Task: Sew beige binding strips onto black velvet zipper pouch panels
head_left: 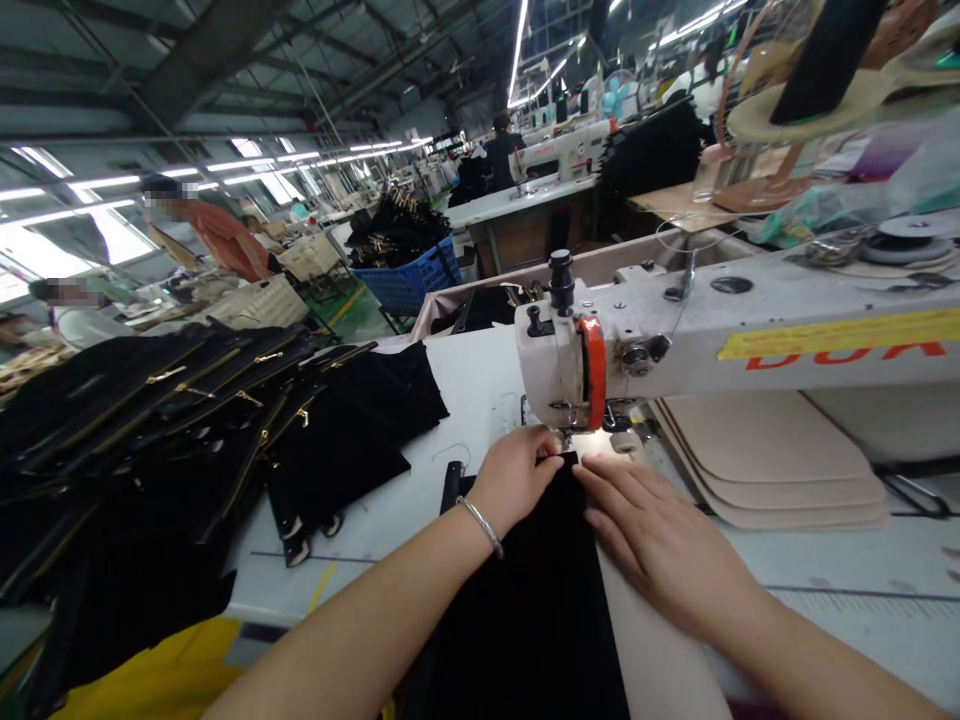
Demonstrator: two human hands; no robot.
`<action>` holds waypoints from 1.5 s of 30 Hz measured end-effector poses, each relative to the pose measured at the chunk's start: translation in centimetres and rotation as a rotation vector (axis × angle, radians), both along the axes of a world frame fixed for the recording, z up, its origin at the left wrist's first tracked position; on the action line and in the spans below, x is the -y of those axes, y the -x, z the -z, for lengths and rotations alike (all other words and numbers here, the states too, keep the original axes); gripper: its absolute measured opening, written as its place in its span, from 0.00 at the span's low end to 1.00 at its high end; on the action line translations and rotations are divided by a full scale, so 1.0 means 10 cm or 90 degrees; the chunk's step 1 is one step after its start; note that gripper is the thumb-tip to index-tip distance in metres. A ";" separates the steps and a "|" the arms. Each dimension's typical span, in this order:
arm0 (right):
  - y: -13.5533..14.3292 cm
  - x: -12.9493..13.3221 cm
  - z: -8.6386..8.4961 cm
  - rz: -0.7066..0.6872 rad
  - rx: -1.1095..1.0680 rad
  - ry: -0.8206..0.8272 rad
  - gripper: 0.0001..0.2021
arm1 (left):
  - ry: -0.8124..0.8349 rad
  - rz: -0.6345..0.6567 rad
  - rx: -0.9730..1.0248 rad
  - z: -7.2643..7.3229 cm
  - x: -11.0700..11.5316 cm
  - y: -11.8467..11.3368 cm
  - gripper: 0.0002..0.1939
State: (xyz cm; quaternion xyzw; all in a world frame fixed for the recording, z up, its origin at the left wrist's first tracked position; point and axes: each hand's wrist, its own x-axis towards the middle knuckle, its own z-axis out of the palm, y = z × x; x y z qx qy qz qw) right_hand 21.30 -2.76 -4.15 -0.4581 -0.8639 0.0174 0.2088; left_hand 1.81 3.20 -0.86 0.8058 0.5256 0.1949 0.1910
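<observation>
My left hand (517, 475), with a silver bangle at the wrist, pinches the top edge of a black fabric panel (532, 620) just in front of the sewing machine's (562, 370) needle area. Thumb and forefinger close on the cloth there. My right hand (645, 520) lies flat with fingers stretched out, its fingertips at the panel's right edge. Under that hand a pale beige strip (652, 650) runs down beside the black panel. The machine's lamp lights the spot by the presser foot, whose contact with the cloth is hidden by my fingers.
Left on the white table (472, 380) lies a heap of black pieces with gold zippers (172, 400). Rounded beige panels (780, 460) are stacked under the machine arm. Behind stand a blue crate (409, 275), a thread cone (829, 60) and another sewing machine (562, 155). People work farther off.
</observation>
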 end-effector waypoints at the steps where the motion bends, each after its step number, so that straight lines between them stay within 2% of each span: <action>1: 0.00 0.00 -0.01 -0.001 0.005 0.003 0.24 | -0.006 -0.005 -0.016 -0.01 -0.02 0.00 0.01; 5: 0.02 0.00 -0.01 0.005 0.015 0.006 0.28 | -0.022 -0.038 -0.045 -0.01 -0.08 0.01 0.02; 14: 0.03 -0.01 0.01 0.007 0.029 -0.006 0.31 | -0.049 -0.057 -0.060 0.08 -0.13 -0.03 0.03; 19: 0.02 -0.01 0.02 0.019 0.036 -0.005 0.30 | -0.058 -0.063 -0.076 0.04 -0.12 -0.05 0.03; 21: 0.01 -0.01 0.02 0.012 0.030 -0.003 0.28 | -0.089 -0.040 -0.078 0.00 -0.03 -0.04 0.02; 25: -0.02 -0.01 0.02 -0.006 0.021 0.003 0.26 | -0.130 0.117 -0.084 -0.04 0.22 0.03 0.07; 27: -0.01 -0.02 0.03 -0.006 0.018 0.003 0.26 | -0.126 0.153 -0.086 -0.03 0.28 0.07 0.10; 40: 0.01 -0.04 0.02 0.011 0.018 -0.016 0.26 | -0.139 0.169 -0.076 0.04 0.17 0.11 0.11; 43: -0.01 0.13 -0.01 0.016 0.027 -0.023 0.24 | -0.113 0.173 -0.090 -0.05 0.33 0.16 0.14; 45: -0.06 0.37 -0.03 -0.004 0.030 -0.051 0.24 | -0.070 0.215 -0.102 -0.14 0.59 0.22 0.18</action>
